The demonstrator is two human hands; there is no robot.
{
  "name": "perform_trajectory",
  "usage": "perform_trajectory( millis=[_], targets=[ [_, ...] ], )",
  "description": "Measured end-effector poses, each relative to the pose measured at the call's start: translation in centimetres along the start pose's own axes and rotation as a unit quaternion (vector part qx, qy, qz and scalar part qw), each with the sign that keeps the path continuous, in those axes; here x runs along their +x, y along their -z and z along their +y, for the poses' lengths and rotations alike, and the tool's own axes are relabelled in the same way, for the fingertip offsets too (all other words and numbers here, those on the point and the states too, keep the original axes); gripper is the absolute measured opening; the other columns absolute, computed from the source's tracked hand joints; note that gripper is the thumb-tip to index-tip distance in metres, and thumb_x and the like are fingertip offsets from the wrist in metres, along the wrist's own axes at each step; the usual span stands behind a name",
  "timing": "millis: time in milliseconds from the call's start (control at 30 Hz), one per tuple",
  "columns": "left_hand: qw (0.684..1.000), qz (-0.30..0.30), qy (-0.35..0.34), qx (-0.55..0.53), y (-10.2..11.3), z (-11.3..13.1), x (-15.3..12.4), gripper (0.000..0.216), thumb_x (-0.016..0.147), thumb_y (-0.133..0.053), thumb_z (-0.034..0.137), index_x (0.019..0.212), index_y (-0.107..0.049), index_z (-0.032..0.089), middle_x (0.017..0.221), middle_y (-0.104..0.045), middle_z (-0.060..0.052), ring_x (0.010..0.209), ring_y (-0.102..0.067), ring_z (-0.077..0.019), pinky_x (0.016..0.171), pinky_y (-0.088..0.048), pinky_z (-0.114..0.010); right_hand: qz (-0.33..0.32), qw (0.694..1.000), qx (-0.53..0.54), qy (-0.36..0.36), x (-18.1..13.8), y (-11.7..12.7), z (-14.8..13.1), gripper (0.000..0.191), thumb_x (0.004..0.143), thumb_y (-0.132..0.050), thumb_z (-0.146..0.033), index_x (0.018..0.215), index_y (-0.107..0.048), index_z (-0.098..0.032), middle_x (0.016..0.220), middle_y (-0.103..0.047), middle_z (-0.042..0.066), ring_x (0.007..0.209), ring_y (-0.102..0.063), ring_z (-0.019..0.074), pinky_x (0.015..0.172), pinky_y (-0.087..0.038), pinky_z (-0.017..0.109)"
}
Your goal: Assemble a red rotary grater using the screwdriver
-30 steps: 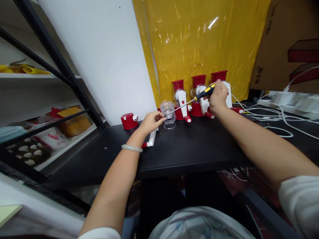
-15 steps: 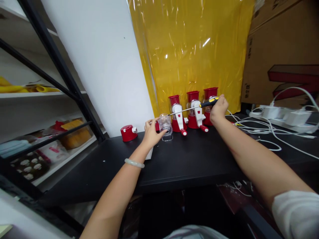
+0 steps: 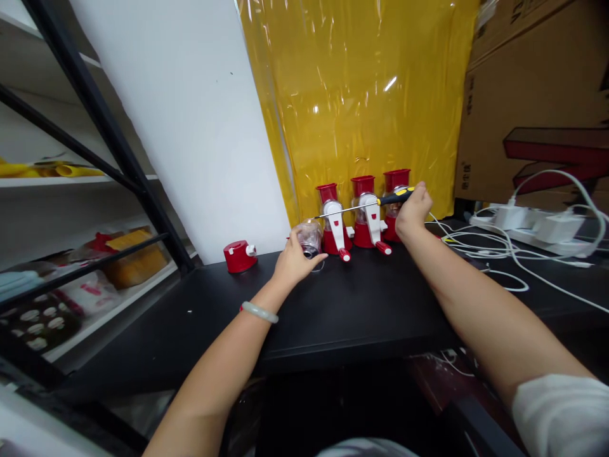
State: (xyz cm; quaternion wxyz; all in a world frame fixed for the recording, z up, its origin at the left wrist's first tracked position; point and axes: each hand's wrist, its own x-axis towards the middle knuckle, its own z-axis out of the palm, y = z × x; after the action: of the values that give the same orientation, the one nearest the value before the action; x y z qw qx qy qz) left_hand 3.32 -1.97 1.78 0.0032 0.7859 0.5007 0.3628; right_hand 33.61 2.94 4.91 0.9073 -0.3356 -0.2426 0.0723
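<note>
My left hand (image 3: 294,259) is closed around a clear plastic grater housing (image 3: 311,236) low over the black tabletop, with the thumb along its front lower side. My right hand (image 3: 415,208) grips a long screwdriver (image 3: 394,197) by its black and yellow handle. The thin shaft points left, its tip at the upper edge of the clear housing; whether they touch I cannot tell. Behind the shaft stand three red and white rotary graters (image 3: 365,219) with crank handles. A red grater base (image 3: 240,256) with a white knob sits left of my left hand.
The black table (image 3: 204,324) runs across below my hands. White cables (image 3: 504,244) and a power strip with plugs (image 3: 547,223) lie at right, before a large cardboard box (image 3: 533,82). A yellow plastic sheet (image 3: 361,82) hangs behind, and metal-framed shelves (image 3: 109,136) stand at left.
My left hand has turned the clear housing, whose dark ring now faces lower and to the right. The screwdriver stays in my right hand at nearly the same angle. The view shifts slightly.
</note>
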Motion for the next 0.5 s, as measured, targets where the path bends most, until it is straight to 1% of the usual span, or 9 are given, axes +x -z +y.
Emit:
perform_trajectory(
  millis=[100, 200, 267, 367, 500],
  targets=[
    [0.999, 0.012, 0.033, 0.008, 0.4, -0.7, 0.2, 0.095, 0.071, -0.073, 0.066, 0.141, -0.030, 0.018, 0.134, -0.058, -0.025, 0.120, -0.062, -0.0419, 0.096, -0.051, -0.054, -0.003, 1.000, 0.007, 0.003, -0.2, -0.1, -0.2, 0.046, 0.094, -0.039, -0.063, 0.068, -0.040, -0.025, 0.059, -0.044, -0.002, 0.052, -0.052, 0.0141, 0.046, -0.046, 0.028],
    [0.999, 0.025, 0.021, -0.017, 0.2, -1.8, 0.5, 0.097, 0.069, -0.078, 0.061, 0.141, -0.029, 0.019, 0.135, -0.057, -0.024, 0.124, -0.060, -0.0398, 0.100, -0.049, -0.052, -0.003, 1.000, 0.005, 0.001, -0.2, -0.1, -0.3, 0.049, 0.091, -0.039, -0.068, 0.068, -0.039, -0.025, 0.061, -0.044, -0.002, 0.054, -0.054, 0.0139, 0.047, -0.047, 0.028],
    [0.998, 0.040, -0.008, -0.037, -0.3, -2.5, 0.7, 0.094, 0.070, -0.080, 0.052, 0.141, -0.028, 0.020, 0.136, -0.056, -0.022, 0.127, -0.058, -0.0372, 0.103, -0.048, -0.052, -0.002, 1.000, 0.005, -0.002, -0.2, -0.1, -0.4, 0.051, 0.089, -0.040, -0.071, 0.067, -0.039, -0.025, 0.061, -0.044, -0.002, 0.056, -0.055, 0.0144, 0.047, -0.047, 0.028],
    [0.996, 0.063, -0.048, -0.042, -0.9, -3.4, 0.9, 0.084, 0.076, -0.077, 0.041, 0.141, -0.029, 0.020, 0.137, -0.054, -0.020, 0.128, -0.056, -0.0334, 0.104, -0.049, -0.050, -0.011, 1.000, 0.007, -0.008, -0.3, -0.1, -0.5, 0.053, 0.088, -0.037, -0.075, 0.068, -0.039, -0.025, 0.061, -0.043, -0.002, 0.057, -0.056, 0.0154, 0.047, -0.048, 0.029],
    [0.988, 0.097, -0.117, 0.028, -0.7, -3.4, 0.5, 0.074, 0.081, -0.073, 0.036, 0.144, -0.035, 0.021, 0.135, -0.055, -0.016, 0.128, -0.056, -0.0306, 0.107, -0.047, -0.048, -0.008, 1.000, -0.005, -0.016, -0.4, -0.1, -0.8, 0.053, 0.087, -0.037, -0.075, 0.069, -0.038, -0.026, 0.058, -0.041, -0.002, 0.053, -0.053, 0.0153, 0.044, -0.046, 0.029]
  ],
)
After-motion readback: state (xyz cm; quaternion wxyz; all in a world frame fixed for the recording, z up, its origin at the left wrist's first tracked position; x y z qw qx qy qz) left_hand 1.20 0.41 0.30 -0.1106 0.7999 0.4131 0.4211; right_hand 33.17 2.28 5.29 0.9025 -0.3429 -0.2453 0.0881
